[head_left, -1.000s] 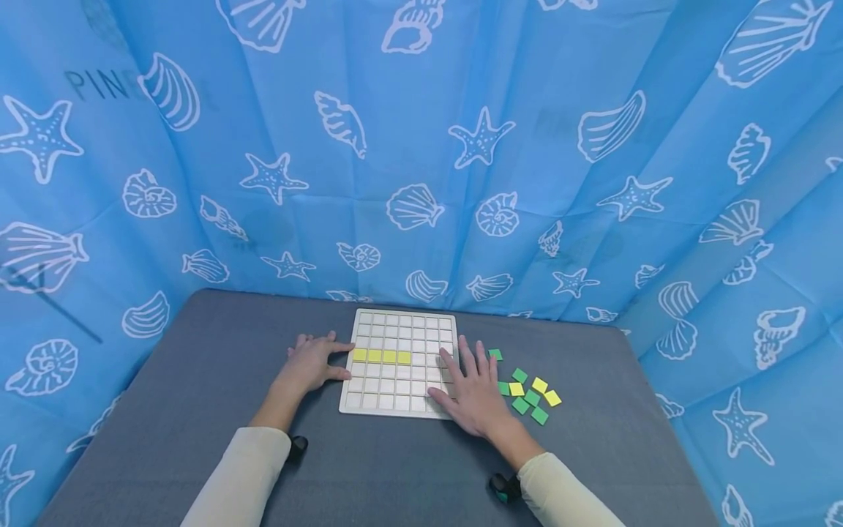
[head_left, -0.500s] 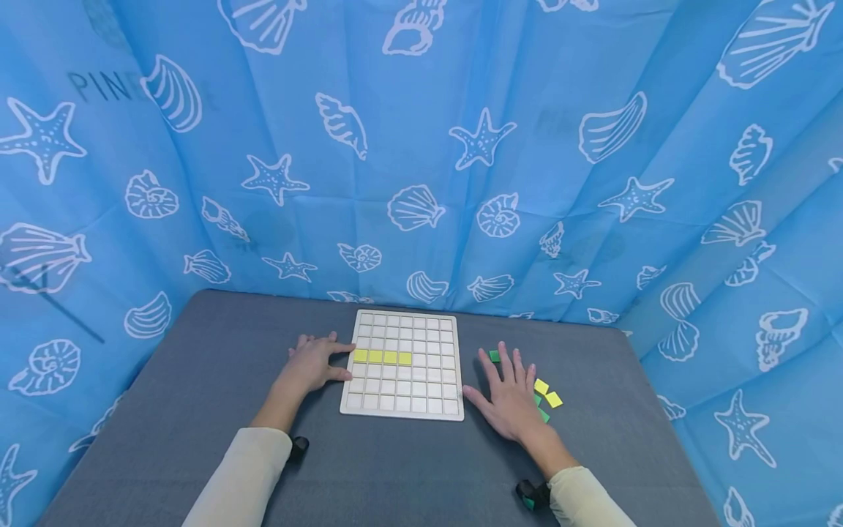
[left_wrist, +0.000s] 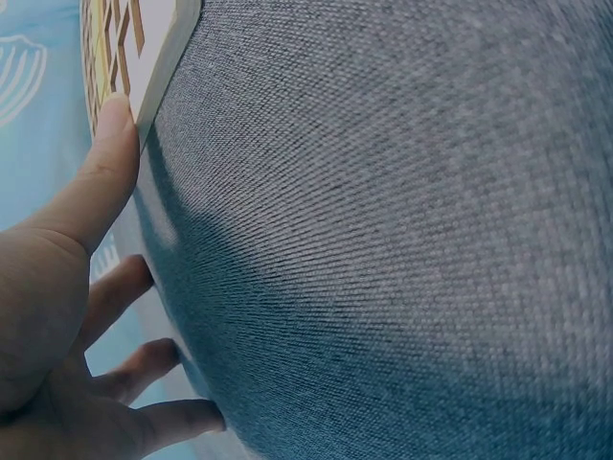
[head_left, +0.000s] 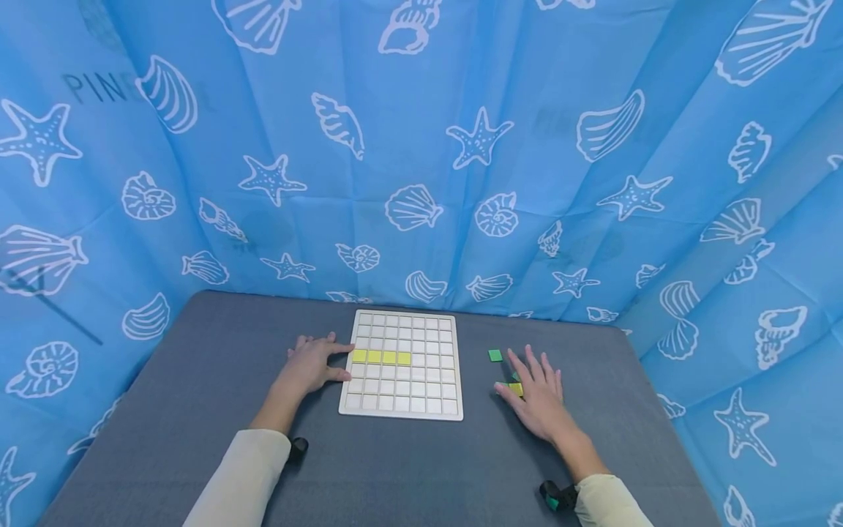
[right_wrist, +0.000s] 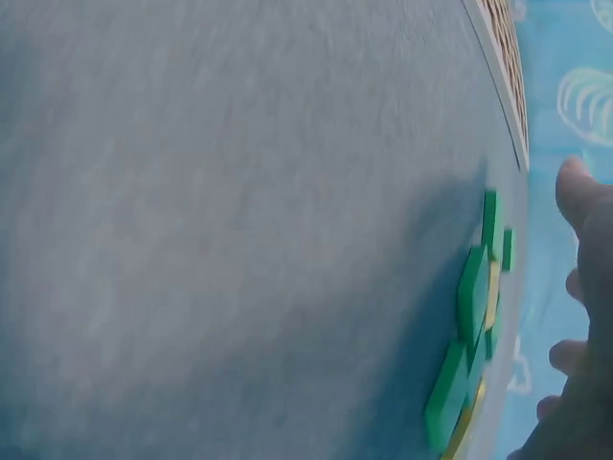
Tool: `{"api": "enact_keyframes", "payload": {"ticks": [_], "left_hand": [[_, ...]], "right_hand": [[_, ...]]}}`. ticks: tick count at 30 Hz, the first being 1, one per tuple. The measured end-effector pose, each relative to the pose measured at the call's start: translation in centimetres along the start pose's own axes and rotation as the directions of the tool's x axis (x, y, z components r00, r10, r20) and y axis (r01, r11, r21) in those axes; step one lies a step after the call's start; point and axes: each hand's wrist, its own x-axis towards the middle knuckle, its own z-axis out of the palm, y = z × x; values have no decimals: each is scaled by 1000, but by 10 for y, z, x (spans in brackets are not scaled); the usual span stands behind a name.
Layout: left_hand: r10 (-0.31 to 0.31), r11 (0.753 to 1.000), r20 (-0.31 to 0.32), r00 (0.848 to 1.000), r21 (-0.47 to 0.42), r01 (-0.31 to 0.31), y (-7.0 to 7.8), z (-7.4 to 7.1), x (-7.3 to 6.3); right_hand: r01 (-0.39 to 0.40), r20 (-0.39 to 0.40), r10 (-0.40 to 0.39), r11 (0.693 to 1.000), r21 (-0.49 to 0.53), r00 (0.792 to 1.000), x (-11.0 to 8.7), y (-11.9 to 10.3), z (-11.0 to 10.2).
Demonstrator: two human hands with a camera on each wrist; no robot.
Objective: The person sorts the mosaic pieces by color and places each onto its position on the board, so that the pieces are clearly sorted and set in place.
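A white square grid board (head_left: 435,399) lies on the grey table, with a short row of yellow tiles (head_left: 374,356) set into it from its left side. My left hand (head_left: 311,366) touches the board's left edge; in the left wrist view the thumb (left_wrist: 113,134) lies on the rim while other fingers spread beyond. To the right, my right hand (head_left: 541,402) hovers with spread fingers over loose tiles and hides most of them. One yellow tile (head_left: 516,389) shows by its thumb. The right wrist view shows green tiles (right_wrist: 445,398) on the cloth below that hand.
A single green tile (head_left: 495,356) lies apart, between the board and the right hand's fingertips. Grey cloth (head_left: 395,476) covers the table. A blue curtain (head_left: 421,146) with white shells and starfish hangs behind the table and along its sides.
My right hand has moved right, off the board's right edge and over the loose tiles. The left hand and the yellow row have stayed in place.
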Motion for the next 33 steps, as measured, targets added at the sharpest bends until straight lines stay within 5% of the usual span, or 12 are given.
{"api": "enact_keyframes", "payload": {"ticks": [13,33], "left_hand": [[-11,1000,2,1000,-9,11,2,-1,-1],[-22,1000,5,1000,3,22,1,0,1]], "right_hand": [[54,-105,-42,992,118,994,-7,24,-2],[50,-100,-39,993,109,994,-1,23,-2]]}}
